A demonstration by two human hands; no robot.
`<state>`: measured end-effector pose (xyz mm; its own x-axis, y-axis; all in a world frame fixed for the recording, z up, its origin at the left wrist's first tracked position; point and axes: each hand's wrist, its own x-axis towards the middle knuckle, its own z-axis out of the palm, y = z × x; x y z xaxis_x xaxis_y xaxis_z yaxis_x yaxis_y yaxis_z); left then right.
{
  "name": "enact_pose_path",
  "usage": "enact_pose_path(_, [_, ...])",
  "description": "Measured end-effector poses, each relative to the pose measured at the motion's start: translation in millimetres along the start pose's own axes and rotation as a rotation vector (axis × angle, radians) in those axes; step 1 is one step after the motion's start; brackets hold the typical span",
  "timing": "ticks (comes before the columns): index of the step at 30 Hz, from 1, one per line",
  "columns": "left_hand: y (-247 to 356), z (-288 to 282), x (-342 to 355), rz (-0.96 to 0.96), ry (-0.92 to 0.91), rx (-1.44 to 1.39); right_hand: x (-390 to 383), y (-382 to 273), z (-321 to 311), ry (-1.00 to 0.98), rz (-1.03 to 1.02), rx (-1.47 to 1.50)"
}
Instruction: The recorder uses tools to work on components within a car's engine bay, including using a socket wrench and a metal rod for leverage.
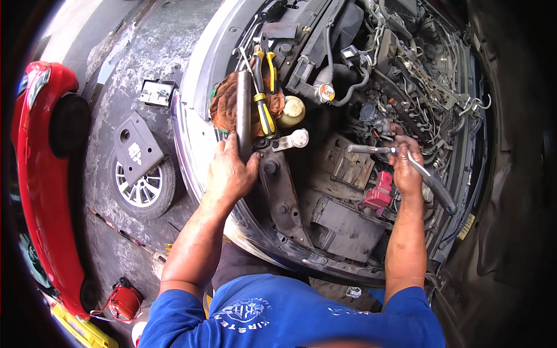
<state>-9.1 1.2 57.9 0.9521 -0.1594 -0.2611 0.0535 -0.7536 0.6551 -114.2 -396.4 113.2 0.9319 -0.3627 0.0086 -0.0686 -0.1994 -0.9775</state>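
My left hand (pixel 229 171) is closed around the lower end of a grey metal pipe (pixel 243 107), at the car's front edge. The pipe lies across a crumpled brown-orange rag (pixel 224 108). Just right of it are yellow-and-black pliers (pixel 260 69) and a yellow-and-black screwdriver (pixel 264 118). Over the engine bay, my right hand (pixel 408 168) grips a ratchet wrench (pixel 436 188) near its head. A slim metal shaft with a socket-like end points left from that hand, above the bay and apart from the pipe.
A battery tray (pixel 348 162), a red cover (pixel 380 191) and a black box (pixel 350 229) sit in the engine bay. A wheel (pixel 145 194) with a grey plastic cover (pixel 139 148) leaning over it lies on the floor at left. A red car (pixel 49 191) stands farther left.
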Motion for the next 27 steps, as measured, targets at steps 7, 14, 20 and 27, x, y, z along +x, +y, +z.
enact_pose_path(7, [-8,-10,-3,0.130,0.004,-0.008,-41,-22,73,0.004,0.106,-0.204])
enact_pose_path(14, [46,-19,-40,0.573,-0.662,-0.384,-100,-28,122,-0.144,0.113,0.057])
enact_pose_path(20, [45,13,-60,0.568,-0.716,-0.396,-107,-39,119,-0.181,-0.133,-0.351])
enact_pose_path(27, [36,2,-54,0.508,-0.648,-0.323,-109,-4,135,0.009,-0.136,-0.284])
